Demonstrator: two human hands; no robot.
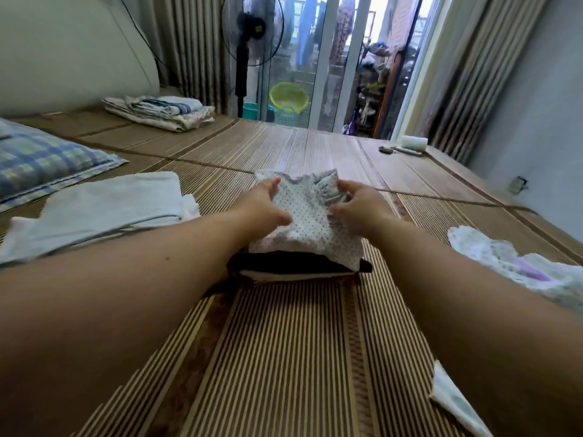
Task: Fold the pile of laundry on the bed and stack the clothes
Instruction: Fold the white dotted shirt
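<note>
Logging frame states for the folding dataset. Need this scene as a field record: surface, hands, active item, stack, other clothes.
surface: striped bamboo mat on the bed
active item: dotted white garment, ruffled far edge, on top of the stack
beneath it: black garment, then a white layer
left hand: fingers fairly straight, resting on the dotted white garment
right hand: fingers curled into its ruffle
folded, left: white clothes
unfolded, right: lacy white garment
far: folded bedding, plaid pillow
</note>
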